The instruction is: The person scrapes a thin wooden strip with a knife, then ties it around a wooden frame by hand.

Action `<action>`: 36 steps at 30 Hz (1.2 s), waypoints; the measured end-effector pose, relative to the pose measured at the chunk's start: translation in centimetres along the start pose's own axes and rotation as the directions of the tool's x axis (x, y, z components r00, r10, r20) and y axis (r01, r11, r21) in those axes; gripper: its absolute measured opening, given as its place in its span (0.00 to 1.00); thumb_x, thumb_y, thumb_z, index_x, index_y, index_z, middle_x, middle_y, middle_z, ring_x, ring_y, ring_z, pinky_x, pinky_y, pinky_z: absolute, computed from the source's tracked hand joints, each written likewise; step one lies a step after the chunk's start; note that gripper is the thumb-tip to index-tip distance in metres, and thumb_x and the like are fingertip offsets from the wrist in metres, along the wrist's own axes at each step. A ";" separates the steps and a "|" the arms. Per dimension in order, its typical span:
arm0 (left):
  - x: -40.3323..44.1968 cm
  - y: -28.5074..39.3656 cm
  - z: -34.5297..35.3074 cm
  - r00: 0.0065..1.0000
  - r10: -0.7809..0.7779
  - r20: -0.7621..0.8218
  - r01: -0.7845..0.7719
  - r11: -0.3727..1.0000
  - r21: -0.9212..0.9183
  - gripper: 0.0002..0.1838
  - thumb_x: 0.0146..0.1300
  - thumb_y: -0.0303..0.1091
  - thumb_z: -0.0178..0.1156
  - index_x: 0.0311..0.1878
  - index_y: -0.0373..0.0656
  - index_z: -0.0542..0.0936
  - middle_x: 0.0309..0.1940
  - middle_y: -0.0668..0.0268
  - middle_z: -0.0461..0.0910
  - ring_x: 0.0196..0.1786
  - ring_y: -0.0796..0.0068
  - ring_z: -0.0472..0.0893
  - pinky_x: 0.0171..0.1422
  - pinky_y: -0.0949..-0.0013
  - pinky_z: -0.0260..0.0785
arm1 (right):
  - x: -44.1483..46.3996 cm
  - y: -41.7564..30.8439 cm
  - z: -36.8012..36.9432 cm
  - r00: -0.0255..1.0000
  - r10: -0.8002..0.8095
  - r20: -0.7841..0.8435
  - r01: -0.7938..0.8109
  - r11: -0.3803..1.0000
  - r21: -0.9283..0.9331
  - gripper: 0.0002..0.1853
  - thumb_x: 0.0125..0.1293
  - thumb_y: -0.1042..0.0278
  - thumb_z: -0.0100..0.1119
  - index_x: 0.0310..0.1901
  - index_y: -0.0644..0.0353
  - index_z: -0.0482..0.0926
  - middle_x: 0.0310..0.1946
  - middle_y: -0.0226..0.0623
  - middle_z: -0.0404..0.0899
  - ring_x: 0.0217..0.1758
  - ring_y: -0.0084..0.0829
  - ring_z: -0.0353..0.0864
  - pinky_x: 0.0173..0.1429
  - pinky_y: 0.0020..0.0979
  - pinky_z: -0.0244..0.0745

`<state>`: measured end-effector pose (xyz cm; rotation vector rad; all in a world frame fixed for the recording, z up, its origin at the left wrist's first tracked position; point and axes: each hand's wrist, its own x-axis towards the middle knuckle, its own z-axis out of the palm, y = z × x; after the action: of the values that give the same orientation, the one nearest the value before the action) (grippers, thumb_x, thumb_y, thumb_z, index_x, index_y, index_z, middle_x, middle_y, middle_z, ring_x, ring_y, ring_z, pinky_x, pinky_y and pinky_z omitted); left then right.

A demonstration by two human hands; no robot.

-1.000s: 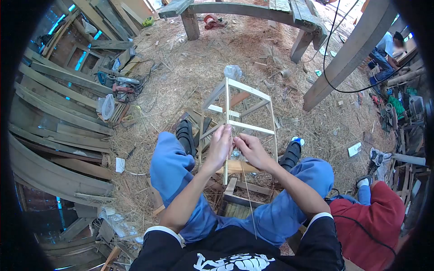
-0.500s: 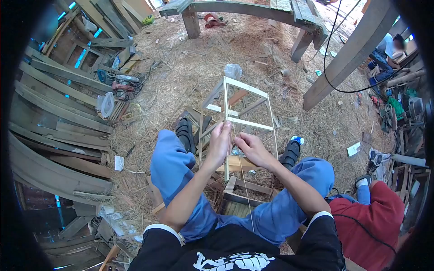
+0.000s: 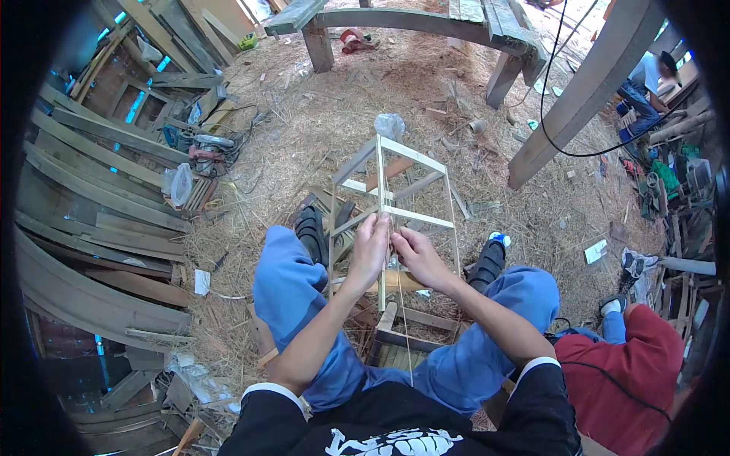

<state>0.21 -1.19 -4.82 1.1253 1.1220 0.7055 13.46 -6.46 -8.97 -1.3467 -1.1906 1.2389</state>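
Between my knees stands a light wooden frame point(image 3: 418, 218) built of thin strips. My left hand point(image 3: 368, 254) is closed around its near upright, just below a crossbar. Close beside it, my right hand point(image 3: 420, 258) is closed in a pinch on a thin cord point(image 3: 404, 323). The cord runs down from the fingers toward my lap. The fingertips of both hands nearly meet at the upright, and small details there are hidden. Below the frame sits a darker wooden piece with a slatted surface point(image 3: 395, 356).
A heavy wooden bench point(image 3: 414, 23) and a slanted post point(image 3: 582, 99) stand ahead. Power tools point(image 3: 211, 148) and stacked boards point(image 3: 106, 209) lie left. A person in a red top point(image 3: 620, 380) sits close at right; another person point(image 3: 646, 95) is farther back. Shavings cover the ground.
My right hand has moved slightly left and down, nearer the upright. The cord's lower end has shifted left. The frame appears slightly turned, and the whole view has shifted a little.
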 end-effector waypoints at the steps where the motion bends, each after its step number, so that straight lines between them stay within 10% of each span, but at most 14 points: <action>1: 0.2 -0.4 0.1 0.999 0.039 -0.003 -0.039 0.999 0.028 0.20 0.79 0.47 0.49 0.35 0.42 0.71 0.20 0.74 0.64 0.24 0.83 0.64 0.27 0.69 0.59 | 0.3 0.0 0.0 0.999 0.031 -0.013 -0.030 0.998 0.054 0.17 0.78 0.60 0.49 0.36 0.67 0.75 0.24 0.36 0.72 0.28 0.26 0.68 0.34 0.36 0.67; 8: 0.7 -1.6 0.7 0.994 0.110 -0.012 -0.109 0.993 0.054 0.19 0.79 0.47 0.50 0.37 0.42 0.73 0.21 0.76 0.65 0.21 0.87 0.63 0.24 0.73 0.56 | 1.6 0.4 -0.6 0.998 0.001 -0.060 0.001 0.999 0.038 0.15 0.81 0.61 0.47 0.36 0.60 0.74 0.25 0.22 0.68 0.27 0.14 0.65 0.29 0.23 0.61; 36: 0.5 -1.3 0.7 0.996 0.092 -0.013 -0.093 0.995 -0.033 0.18 0.80 0.46 0.48 0.36 0.44 0.73 0.17 0.77 0.63 0.15 0.88 0.63 0.16 0.73 0.54 | 0.4 -1.6 0.0 0.985 -0.046 -0.164 0.024 0.990 -0.138 0.15 0.76 0.62 0.53 0.36 0.67 0.75 0.24 0.38 0.74 0.29 0.25 0.69 0.35 0.34 0.67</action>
<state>0.88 -1.38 -6.19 1.1518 1.0694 0.8012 13.40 -5.90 -7.41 -1.4925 -1.1917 1.0135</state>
